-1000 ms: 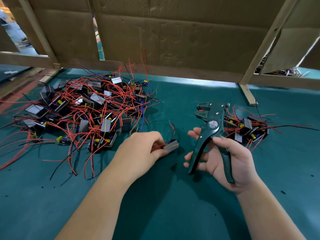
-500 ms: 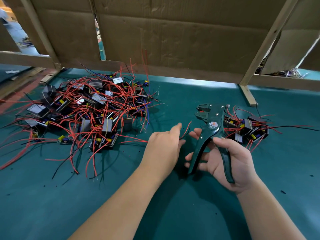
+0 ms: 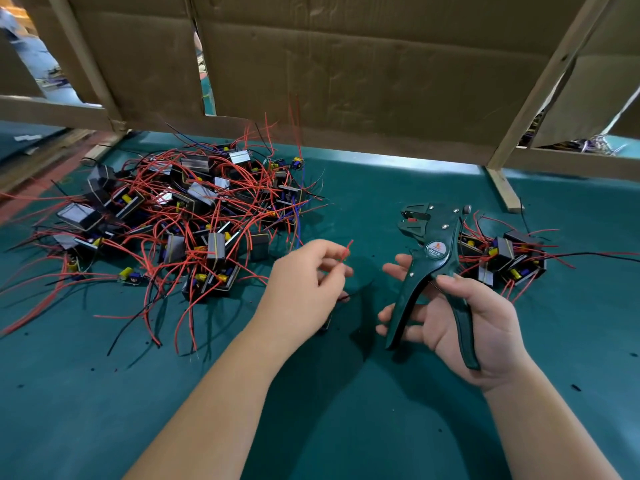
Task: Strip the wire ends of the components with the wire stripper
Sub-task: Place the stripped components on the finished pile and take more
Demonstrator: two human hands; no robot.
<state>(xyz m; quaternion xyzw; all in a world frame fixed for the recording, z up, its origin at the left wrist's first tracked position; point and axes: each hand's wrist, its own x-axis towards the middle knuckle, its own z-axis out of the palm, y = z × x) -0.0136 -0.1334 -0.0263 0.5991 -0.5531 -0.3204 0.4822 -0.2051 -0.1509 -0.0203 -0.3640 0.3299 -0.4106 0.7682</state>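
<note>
Red wire [image 3: 347,248] pinched in my left hand [image 3: 304,289], tip raised toward the wire stripper [image 3: 431,252]; my right hand [image 3: 481,327] grips its spread handles, ready to bite.

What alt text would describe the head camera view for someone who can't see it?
The left hand pinches a red wire beside the green wire stripper gripped by the right hand. Piles of wired components lie on the teal table.

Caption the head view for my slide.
Left hand pinches a red wire beside the green wire stripper in the right hand.
</note>
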